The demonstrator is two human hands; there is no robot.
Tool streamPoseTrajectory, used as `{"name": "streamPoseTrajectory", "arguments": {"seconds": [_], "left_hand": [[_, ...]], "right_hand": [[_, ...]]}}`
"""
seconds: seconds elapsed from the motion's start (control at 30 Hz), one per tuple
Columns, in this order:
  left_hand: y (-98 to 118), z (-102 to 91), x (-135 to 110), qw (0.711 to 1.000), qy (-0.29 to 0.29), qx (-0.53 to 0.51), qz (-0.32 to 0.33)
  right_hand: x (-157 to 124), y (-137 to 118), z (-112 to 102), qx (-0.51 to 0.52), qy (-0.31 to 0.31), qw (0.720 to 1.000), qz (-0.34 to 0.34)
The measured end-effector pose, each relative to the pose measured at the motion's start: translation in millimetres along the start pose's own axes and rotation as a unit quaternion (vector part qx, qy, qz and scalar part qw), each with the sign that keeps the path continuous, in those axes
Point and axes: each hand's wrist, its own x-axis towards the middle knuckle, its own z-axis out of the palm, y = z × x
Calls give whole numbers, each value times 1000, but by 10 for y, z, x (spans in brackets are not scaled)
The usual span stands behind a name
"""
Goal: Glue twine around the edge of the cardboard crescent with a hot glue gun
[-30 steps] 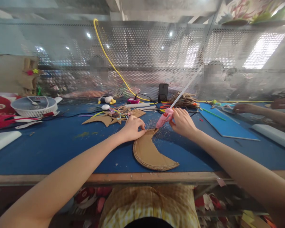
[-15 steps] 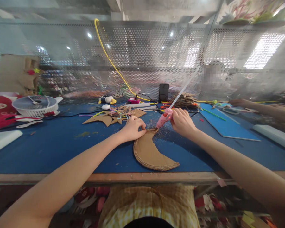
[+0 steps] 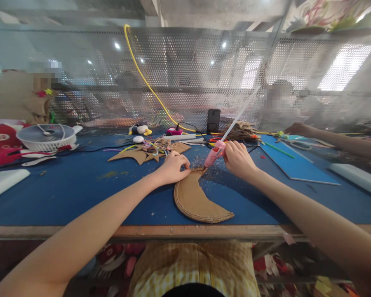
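A crescent-shaped cardboard cutout (image 3: 198,198) with layered edges lies flat on the blue tabletop in front of me. My left hand (image 3: 174,168) pinches its upper left tip, the thumb and fingers closed together there. My right hand (image 3: 238,156) is wrapped round the handle of a pink hot glue gun (image 3: 214,154). From the back of the gun a long whitish glue stick (image 3: 240,113) slants up to the right. The gun's nozzle points down at the crescent's upper tip, touching or almost touching it. Twine and cardboard star shapes (image 3: 151,153) lie beyond my left hand.
A white basket (image 3: 46,140) sits at the left. At the back are a black phone (image 3: 213,120), a bundle of twigs (image 3: 240,131) and a yellow hose (image 3: 148,84). To the right lie a blue board (image 3: 297,165) and a white foam block (image 3: 358,177); another person's hand (image 3: 299,128) reaches in.
My hands, the glue gun and the crescent stay almost exactly in place. At the right, the other person's hand has shifted left and slightly up.
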Motion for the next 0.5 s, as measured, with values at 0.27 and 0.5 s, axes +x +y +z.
{"name": "streamPoseTrajectory", "arguments": {"seconds": [0.27,0.5], "left_hand": [[-2,0,-5,1000,-3,-2,-2],[-13,1,8,1000,-11,-5,-4]], "right_hand": [[-1,26,20,-8,8,1000,-2],[4,45,28,-8,21,1000,-8]]}}
